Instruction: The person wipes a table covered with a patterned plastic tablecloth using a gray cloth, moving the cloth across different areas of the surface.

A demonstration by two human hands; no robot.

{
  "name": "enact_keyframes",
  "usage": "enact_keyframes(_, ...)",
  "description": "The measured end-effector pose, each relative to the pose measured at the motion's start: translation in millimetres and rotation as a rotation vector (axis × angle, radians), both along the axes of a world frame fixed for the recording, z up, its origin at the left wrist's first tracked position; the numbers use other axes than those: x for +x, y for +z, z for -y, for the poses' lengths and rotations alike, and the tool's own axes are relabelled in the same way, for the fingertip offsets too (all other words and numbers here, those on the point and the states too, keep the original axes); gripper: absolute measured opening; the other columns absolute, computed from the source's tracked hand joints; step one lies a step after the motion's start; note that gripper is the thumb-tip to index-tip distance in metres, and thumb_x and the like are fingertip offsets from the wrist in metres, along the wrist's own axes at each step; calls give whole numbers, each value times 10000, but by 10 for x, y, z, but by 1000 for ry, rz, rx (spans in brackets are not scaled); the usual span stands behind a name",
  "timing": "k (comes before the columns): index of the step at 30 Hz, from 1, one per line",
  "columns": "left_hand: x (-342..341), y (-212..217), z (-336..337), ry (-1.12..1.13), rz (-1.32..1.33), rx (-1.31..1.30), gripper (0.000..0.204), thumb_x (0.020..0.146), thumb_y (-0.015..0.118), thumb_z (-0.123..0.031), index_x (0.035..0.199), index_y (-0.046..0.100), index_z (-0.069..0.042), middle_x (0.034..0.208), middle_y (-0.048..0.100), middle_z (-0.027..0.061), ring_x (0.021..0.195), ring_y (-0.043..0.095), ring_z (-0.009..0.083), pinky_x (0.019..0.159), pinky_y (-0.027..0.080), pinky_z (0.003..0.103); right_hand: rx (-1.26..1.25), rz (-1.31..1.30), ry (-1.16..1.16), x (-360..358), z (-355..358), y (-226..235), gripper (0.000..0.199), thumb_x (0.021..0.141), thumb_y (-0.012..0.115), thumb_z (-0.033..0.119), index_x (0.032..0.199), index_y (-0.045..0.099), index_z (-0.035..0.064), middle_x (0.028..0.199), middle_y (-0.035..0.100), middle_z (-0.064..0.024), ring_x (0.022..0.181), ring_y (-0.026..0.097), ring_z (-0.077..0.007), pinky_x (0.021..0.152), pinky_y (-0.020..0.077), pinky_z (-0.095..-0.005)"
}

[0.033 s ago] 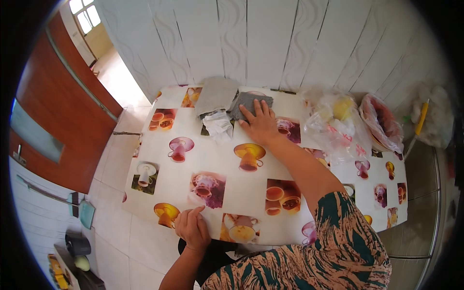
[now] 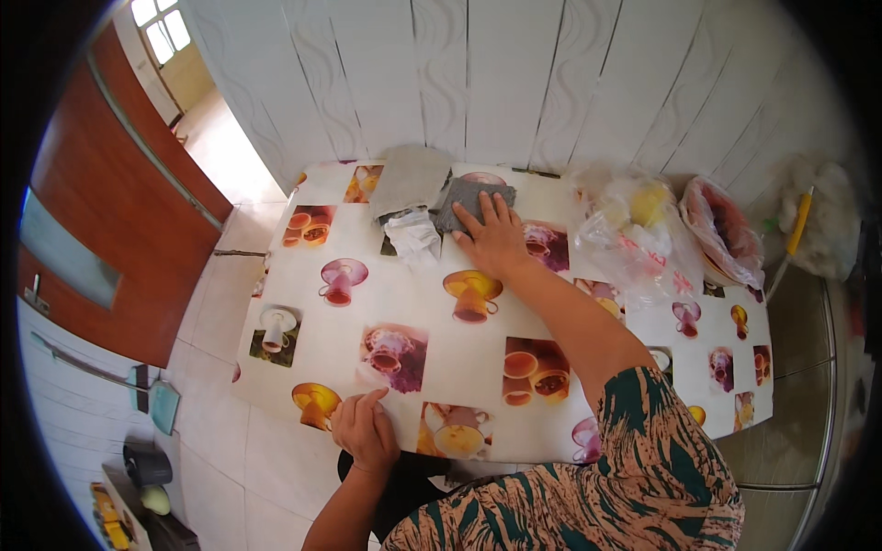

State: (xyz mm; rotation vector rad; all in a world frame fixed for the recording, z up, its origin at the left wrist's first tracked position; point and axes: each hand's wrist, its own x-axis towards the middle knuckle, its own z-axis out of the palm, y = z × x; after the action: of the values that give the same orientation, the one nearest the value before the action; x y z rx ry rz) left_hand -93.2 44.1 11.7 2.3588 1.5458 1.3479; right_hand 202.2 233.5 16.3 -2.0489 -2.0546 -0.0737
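My right hand [image 2: 493,237] lies flat with fingers spread on a dark grey cloth [image 2: 457,195] at the far side of the table. Beside that cloth, to its left, is a lighter grey cloth [image 2: 411,179]. A crumpled white cloth or tissue [image 2: 413,237] sits just in front of both, close to my right fingertips. My left hand [image 2: 365,432] rests at the table's near edge, its fingers curled together and the thumb pointing out; nothing shows in it. The table [image 2: 469,372] has a white cover printed with cups and saucers.
Clear plastic bags [image 2: 634,230] with something yellow inside lie at the table's right. Next to them stands a bag-lined bin [image 2: 726,234]. A yellow-handled tool [image 2: 802,220] is by another bag at far right. A panelled wall [image 2: 514,83] borders the far edge; a brown door [image 2: 119,202] is left.
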Motion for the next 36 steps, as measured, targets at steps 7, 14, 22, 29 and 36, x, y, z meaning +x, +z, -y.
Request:
enact_keyframes(7, 16, -69, -17, 3, 5, 12, 221, 826, 530, -55, 972, 695, -69, 808, 609, 111, 735, 561, 318, 669, 415, 410, 63, -32, 154, -127, 1161, -25, 580, 979, 429, 492, 1501, 392, 243, 1564, 276, -211, 1448, 216, -404, 1165, 186, -509)
enact_keyframes(14, 27, -106, -14, 4, 6, 79, 223, 843, 516, -53, 972, 695, -84, 807, 600, 96, 739, 567, 301, 677, 424, 408, -15, -85, 268, -330, 2517, 93, 618, 982, 423, 528, 1515, 367, 221, 1574, 254, -216, 1468, 177, -412, 1175, 162, -528)
enact_keyframes(22, 14, -155, -22, 0, -4, 59, 200, 887, 507, -79, 970, 688, -86, 850, 631, 100, 771, 591, 310, 692, 454, 407, -58, -2, 128, 28, 3817, 190, 660, 946, 549, 453, 1524, 333, 219, 1589, 210, -196, 1467, 191, -388, 1166, 219, -523)
enact_keyframes(29, -3, -155, -30, 11, -35, 60, 198, 891, 510, -73, 983, 684, -89, 869, 638, 105, 797, 601, 315, 713, 465, 401, 26, 111, -472, 1373, 4646, 100, 600, 986, 505, 433, 1522, 352, 214, 1559, 303, -187, 1438, 285, -379, 1135, 279, -509)
enact_keyframes(36, 5, -152, -48, 6, -26, -2, 195, 900, 509, -76, 983, 683, -98, 881, 638, 107, 826, 609, 313, 740, 472, 400, 44, 121, -998, 2715, 4865, -147, 576, 951, 508, 514, 1435, 442, 209, 1492, 400, -220, 1389, 356, -407, 1085, 306, -586)
